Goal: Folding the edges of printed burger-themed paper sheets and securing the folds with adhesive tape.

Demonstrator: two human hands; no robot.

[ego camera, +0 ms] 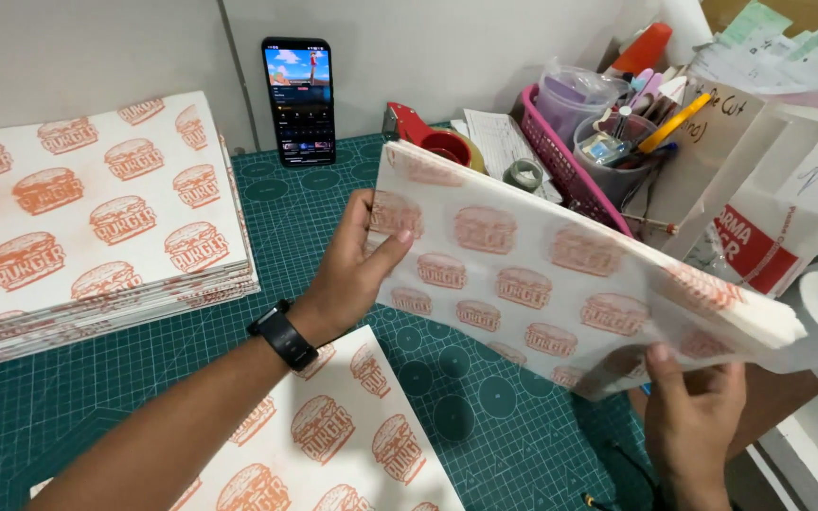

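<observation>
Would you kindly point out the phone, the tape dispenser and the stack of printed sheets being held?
phone (298, 99), head view, middle of its lit screen.
tape dispenser (409, 126), head view, red body.
held stack of printed sheets (542, 274), head view, middle of the top sheet.

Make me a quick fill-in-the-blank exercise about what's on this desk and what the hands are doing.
1. Both hands, left hand and right hand, hold a stack of printed ____.
2. The mat under everything is ____ in colour.
3. A ____ stands propped against the wall, its screen lit.
4. The left wrist wears a black ____.

Missing words: paper; green; phone; watch
</observation>
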